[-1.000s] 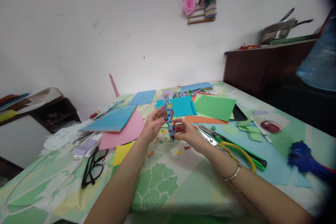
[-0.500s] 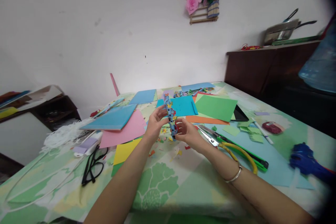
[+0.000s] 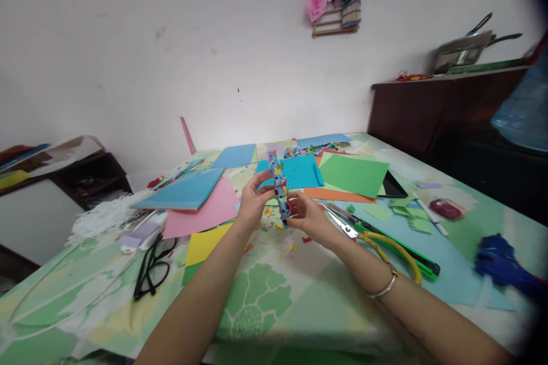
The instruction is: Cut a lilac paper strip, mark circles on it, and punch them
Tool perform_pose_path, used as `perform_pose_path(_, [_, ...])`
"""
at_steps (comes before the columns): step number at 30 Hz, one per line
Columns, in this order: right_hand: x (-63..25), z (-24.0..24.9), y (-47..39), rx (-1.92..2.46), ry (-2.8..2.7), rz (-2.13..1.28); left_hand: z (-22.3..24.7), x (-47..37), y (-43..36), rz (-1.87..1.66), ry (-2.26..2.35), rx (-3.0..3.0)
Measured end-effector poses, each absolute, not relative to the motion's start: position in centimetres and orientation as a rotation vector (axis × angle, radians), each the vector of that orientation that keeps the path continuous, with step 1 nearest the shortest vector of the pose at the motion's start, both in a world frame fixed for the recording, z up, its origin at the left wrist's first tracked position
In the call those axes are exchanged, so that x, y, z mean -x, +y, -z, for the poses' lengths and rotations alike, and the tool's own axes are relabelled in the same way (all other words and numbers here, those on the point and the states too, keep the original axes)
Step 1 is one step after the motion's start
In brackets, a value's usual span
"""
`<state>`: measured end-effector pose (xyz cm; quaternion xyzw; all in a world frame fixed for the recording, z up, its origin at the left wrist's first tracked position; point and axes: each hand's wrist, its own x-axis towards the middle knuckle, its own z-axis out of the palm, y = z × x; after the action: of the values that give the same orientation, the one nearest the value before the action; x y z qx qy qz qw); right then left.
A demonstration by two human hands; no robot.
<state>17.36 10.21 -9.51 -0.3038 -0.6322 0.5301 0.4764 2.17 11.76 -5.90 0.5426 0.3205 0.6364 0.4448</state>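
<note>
Between my two hands, above the table, a narrow blue strip decorated with small coloured paper pieces (image 3: 279,185) is held nearly upright, its top leaning slightly left. My left hand (image 3: 256,199) grips its left edge around the middle and upper part. Lower down on the other side, the curled fingers of my right hand (image 3: 303,211) hold the strip. Its exact make is too small to tell. Tiny paper scraps (image 3: 268,222) lie scattered on the cloth below. Scissors with yellow handles (image 3: 349,230) and a green box cutter (image 3: 402,248) lie beside my right forearm.
A blue glue gun (image 3: 499,259) and a white pen (image 3: 432,215) lie at the right. Green paper (image 3: 353,174), a bright blue sheet (image 3: 299,171) and pink paper (image 3: 201,214) spread behind my hands. Black glasses (image 3: 149,268) and white cord (image 3: 103,217) are at the left.
The strip has turned slightly between my hands, while both hands keep their hold in nearly the same place. The whole view has shifted a little.
</note>
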Motion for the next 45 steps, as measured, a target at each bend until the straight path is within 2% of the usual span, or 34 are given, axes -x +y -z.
perform_pose_path(17, [-17.5, 8.6, 9.6, 0.712, -1.501, -1.458, 4.9, -2.4, 11.1, -1.531, 0.744, -1.186])
perform_pose_path(29, [-18.0, 7.9, 9.5, 0.873, -1.397, -1.412, 6.0, -2.7, 11.6, -1.522, 0.816, -1.226])
perform_pose_path(37, [-18.4, 8.7, 10.7, 1.087, -1.268, -1.142, 7.0, -2.4, 12.3, -1.488, 0.907, -1.235])
perform_pose_path(45, [-19.6, 7.6, 10.7, 0.988, -1.079, -0.888, 6.6, -2.5, 12.0, -1.409, 0.923, -1.14])
